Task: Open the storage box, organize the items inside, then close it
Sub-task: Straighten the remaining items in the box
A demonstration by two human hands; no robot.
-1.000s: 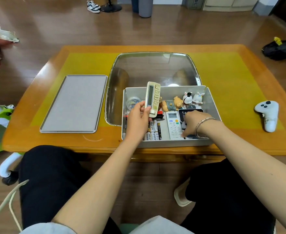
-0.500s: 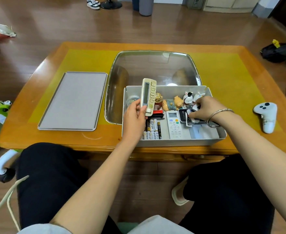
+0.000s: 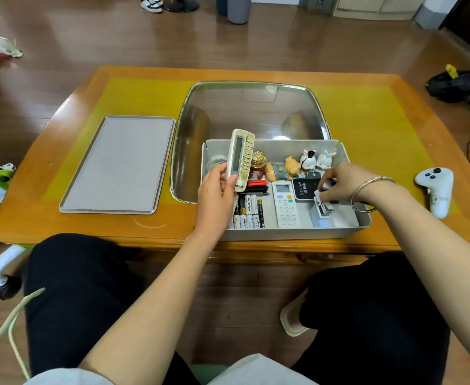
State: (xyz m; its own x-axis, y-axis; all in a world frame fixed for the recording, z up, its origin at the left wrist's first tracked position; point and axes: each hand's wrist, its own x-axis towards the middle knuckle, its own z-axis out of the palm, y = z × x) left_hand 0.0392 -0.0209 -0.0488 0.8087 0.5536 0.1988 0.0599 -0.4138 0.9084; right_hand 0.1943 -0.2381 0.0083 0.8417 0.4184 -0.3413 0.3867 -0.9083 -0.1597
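Note:
The grey storage box (image 3: 286, 234) stands open at the table's near edge. Its grey lid (image 3: 120, 165) lies flat to the left. My left hand (image 3: 215, 194) grips a beige remote (image 3: 240, 159), held upright over the box's left part. My right hand (image 3: 342, 183) pinches a small white stapler-like item (image 3: 322, 208) in the box's right part. Inside lie several batteries (image 3: 249, 211), a white remote (image 3: 285, 204), a black Wi-Fi device (image 3: 304, 188), a red item (image 3: 257, 183), a bear figurine (image 3: 282, 170) and two rabbit figurines (image 3: 315, 159).
A glass panel (image 3: 252, 112) is set into the wooden table (image 3: 375, 118) behind the box. A white game controller (image 3: 436, 190) lies at the right. My knees are under the near edge. A black bag (image 3: 453, 83) and shoes (image 3: 150, 2) are on the floor.
My right hand moved from the box's near side to its right part and picked up the small white item. The left hand keeps the beige remote upright, nearly still.

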